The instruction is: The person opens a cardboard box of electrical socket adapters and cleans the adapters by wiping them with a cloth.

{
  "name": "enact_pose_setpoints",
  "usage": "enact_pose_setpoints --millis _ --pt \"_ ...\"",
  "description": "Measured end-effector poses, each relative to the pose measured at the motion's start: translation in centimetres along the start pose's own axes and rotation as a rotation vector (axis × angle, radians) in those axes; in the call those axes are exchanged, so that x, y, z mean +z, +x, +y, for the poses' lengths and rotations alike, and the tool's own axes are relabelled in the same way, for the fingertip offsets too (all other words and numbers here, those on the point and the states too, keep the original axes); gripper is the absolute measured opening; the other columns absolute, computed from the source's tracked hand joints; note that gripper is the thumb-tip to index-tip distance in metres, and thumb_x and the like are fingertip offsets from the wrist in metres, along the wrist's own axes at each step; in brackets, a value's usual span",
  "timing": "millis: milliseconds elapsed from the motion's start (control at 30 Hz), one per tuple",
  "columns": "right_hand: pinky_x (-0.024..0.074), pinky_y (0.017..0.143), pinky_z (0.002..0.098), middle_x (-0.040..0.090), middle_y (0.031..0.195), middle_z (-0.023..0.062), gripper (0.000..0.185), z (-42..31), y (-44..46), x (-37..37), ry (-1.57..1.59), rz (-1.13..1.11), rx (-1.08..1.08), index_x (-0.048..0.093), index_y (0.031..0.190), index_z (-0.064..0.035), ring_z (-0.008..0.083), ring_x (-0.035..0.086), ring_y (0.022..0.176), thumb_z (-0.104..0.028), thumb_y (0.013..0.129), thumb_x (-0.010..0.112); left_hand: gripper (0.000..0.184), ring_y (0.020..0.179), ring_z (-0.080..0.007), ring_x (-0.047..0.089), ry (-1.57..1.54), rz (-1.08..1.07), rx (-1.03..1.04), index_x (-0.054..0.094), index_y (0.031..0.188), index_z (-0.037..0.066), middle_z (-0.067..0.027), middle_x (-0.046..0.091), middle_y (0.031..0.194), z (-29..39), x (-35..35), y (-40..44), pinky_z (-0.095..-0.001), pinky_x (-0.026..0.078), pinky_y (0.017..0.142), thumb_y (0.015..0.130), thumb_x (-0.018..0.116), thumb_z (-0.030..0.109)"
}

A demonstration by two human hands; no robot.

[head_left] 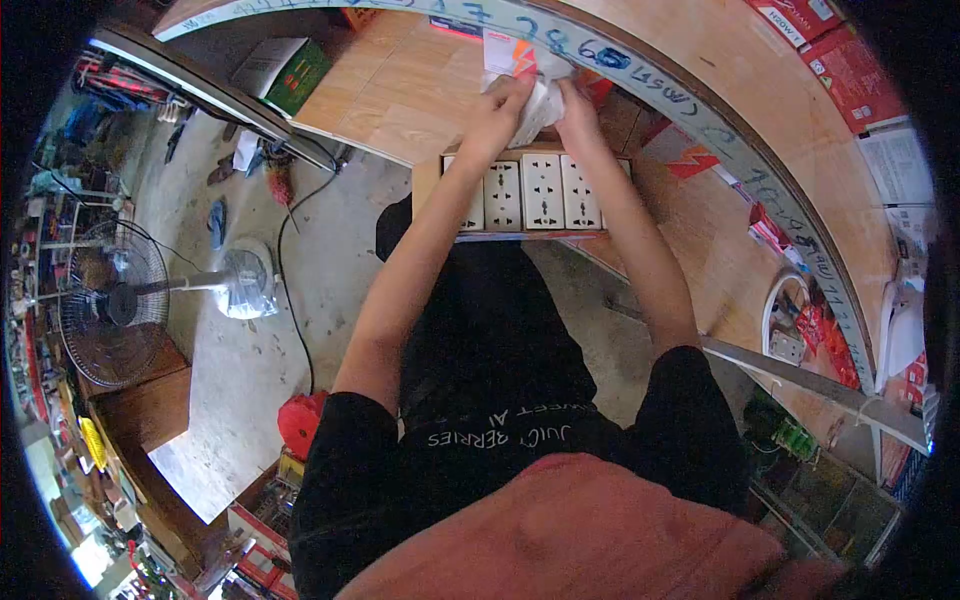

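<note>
My left hand (497,120) and my right hand (577,118) are close together over the shelf, both closed on a white plastic-wrapped item (538,110). The fingers and crumpled wrap hide much of it, so its kind is unclear. Just below, an open cardboard box (428,187) holds several white power strips (543,192) standing side by side, their sockets facing me. My left forearm crosses the box's left side and partly covers one strip. Behind my hands is a white card with an orange lightning mark (522,55).
A standing fan (120,300) is on the floor at the left, with a black cable (285,290) nearby. A green box (290,75) sits on the wooden shelf (400,75). Red boxes (845,80) are at the upper right. A metal rail (820,390) runs along the right.
</note>
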State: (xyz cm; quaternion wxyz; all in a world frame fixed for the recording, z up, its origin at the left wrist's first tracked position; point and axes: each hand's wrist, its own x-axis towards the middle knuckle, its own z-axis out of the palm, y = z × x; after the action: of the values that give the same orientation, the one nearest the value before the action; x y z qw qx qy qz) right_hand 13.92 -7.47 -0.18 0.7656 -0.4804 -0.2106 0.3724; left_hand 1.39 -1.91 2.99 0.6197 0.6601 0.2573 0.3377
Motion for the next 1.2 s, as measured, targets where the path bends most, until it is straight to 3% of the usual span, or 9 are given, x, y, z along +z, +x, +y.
enact_pose_setpoints --millis 200,367,567,633,833,900,1000,1100,1200 --pt "0.0416 0.093 0.0339 0.053 0.125 0.0077 0.052 -1.6 -1.5 1.3 -0.039 0.024 0.034 0.048 0.127 -0.0062 0.0199 0.050 0.115 -0.042 0.090 0.054 0.038 0.089 -0.0177 0.055 0.089 -0.068 0.247 0.067 0.098 -0.002 -0.0122 0.059 0.096 0.3 0.3 -0.3 -0.0294 0.043 0.080 0.091 0.057 0.034" --pt "0.0312 0.100 0.0312 0.053 0.124 0.0095 0.057 0.6 0.0 0.5 -0.313 -0.060 -0.259 0.045 0.129 -0.0025 0.0227 0.047 0.117 -0.042 0.089 0.055 0.039 0.085 -0.0171 0.060 -0.388 -0.080 -0.140 0.064 0.108 -0.001 -0.0101 0.064 0.097 -1.1 -0.4 0.7 -0.0282 0.046 0.076 0.092 0.056 0.034" --pt "0.0367 0.097 0.0330 0.057 0.119 0.0112 0.055 0.3 -0.3 0.5 -0.124 0.025 -0.026 0.052 0.123 -0.0037 0.0209 0.051 0.114 -0.044 0.086 0.059 0.046 0.084 -0.0163 0.062 -0.541 -0.041 -0.177 0.058 0.111 -0.006 -0.0106 0.065 0.096 0.3 -0.7 0.3 -0.0289 0.049 0.076 0.095 0.051 0.037" --pt "0.0419 0.092 0.0337 0.058 0.118 0.0106 0.051 -0.8 -1.6 1.4 -0.483 -0.204 -0.244 0.054 0.121 -0.0023 0.0202 0.055 0.107 -0.039 0.086 0.061 0.046 0.084 -0.0163 0.062 -0.533 -0.023 -0.184 0.058 0.111 -0.006 -0.0108 0.065 0.097 0.5 -1.1 0.3 -0.0289 0.049 0.076 0.095 0.050 0.036" --pt "0.0448 0.088 0.0337 0.059 0.115 0.0108 0.047 -0.4 -0.5 1.2 -0.439 -0.051 -0.259 0.054 0.119 -0.0018 0.0222 0.057 0.103 -0.028 0.083 0.066 0.042 0.084 -0.0182 0.062 -0.419 0.053 -0.130 0.058 0.108 -0.005 -0.0116 0.064 0.098 0.3 -0.3 0.3 -0.0299 0.050 0.075 0.097 0.047 0.033" --pt "0.0417 0.093 0.0345 0.056 0.118 0.0129 0.057 -0.7 -0.9 0.9 -0.390 -0.116 -0.173 0.048 0.124 -0.0024 0.0238 0.053 0.108 -0.026 0.078 0.072 0.042 0.084 -0.0189 0.062 -0.400 0.084 -0.118 0.058 0.108 -0.005 -0.0118 0.064 0.098 0.5 -0.3 0.1 -0.0304 0.050 0.075 0.097 0.046 0.033" --pt "0.0369 0.100 0.0367 0.046 0.129 0.0158 0.100 -0.7 -1.6 1.8 -0.578 -0.357 -0.377 0.024 0.136 -0.0028 0.0275 0.047 0.117 -0.023 0.060 0.085 0.041 0.090 -0.0214 0.061 -0.525 0.001 -0.178 0.058 0.110 -0.003 -0.0116 0.064 0.100 0.8 -1.2 0.1 -0.0331 0.049 0.083 0.097 0.042 0.032" --pt "0.0332 0.104 0.0366 0.043 0.130 0.0167 0.096 -1.3 -2.2 2.0 -0.671 -0.453 -0.377 0.022 0.139 -0.0018 0.0274 0.040 0.124 -0.018 0.065 0.082 0.039 0.092 -0.0221 0.061 -0.626 0.054 -0.240 0.058 0.111 -0.001 -0.0120 0.064 0.101 1.1 -1.3 0.1 -0.0337 0.047 0.085 0.096 0.042 0.032" --pt "0.0399 0.097 0.0337 0.050 0.123 0.0108 0.076 -1.1 -1.8 2.2 -0.593 -0.370 -0.334 0.033 0.134 -0.0022 0.0218 0.049 0.116 -0.018 0.074 0.076 0.040 0.091 -0.0220 0.061 -0.590 0.072 -0.245 0.057 0.113 -0.001 -0.0125 0.064 0.102 0.8 -1.3 -0.1 -0.0335 0.047 0.086 0.096 0.043 0.032"
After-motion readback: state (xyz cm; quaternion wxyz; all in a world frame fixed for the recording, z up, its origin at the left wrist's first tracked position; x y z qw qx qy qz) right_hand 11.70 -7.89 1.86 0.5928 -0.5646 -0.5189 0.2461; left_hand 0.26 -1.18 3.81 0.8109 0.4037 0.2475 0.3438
